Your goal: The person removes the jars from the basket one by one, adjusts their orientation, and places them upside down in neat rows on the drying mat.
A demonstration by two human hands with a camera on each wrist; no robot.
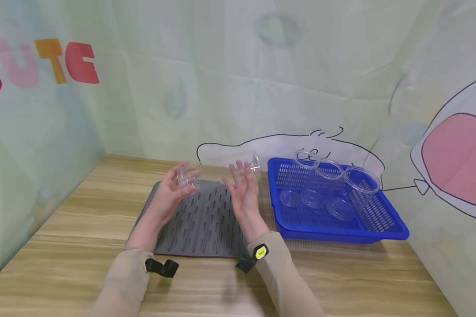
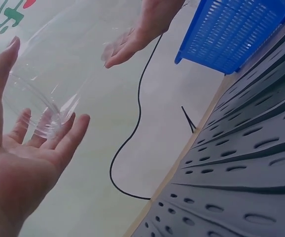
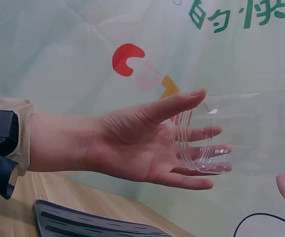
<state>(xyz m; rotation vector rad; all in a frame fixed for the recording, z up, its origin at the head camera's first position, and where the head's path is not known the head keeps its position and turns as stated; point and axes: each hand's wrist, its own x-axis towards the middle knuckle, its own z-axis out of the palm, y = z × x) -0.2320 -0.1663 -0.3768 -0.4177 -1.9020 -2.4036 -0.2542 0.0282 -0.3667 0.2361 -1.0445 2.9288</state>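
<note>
A clear plastic jar [image 1: 215, 169] lies sideways in the air above a grey slotted mat [image 1: 206, 220]. Its ridged end sits in my left hand [image 1: 169, 193], the thumb on one side and the fingers on the other; the right wrist view shows this grip on the jar [image 3: 251, 133] closely. At the opposite end is my right hand [image 1: 243, 193], palm up with fingers spread and nearly straight. Those fingers overlap the jar's side; whether they touch it I cannot tell.
To the right, a blue plastic basket [image 1: 325, 233] holds three clear jars [image 1: 362, 180] standing in a row. Wooden table [image 1: 206, 286] surrounds mat and basket. A printed cloth [image 1: 230, 79] hangs behind and along both sides.
</note>
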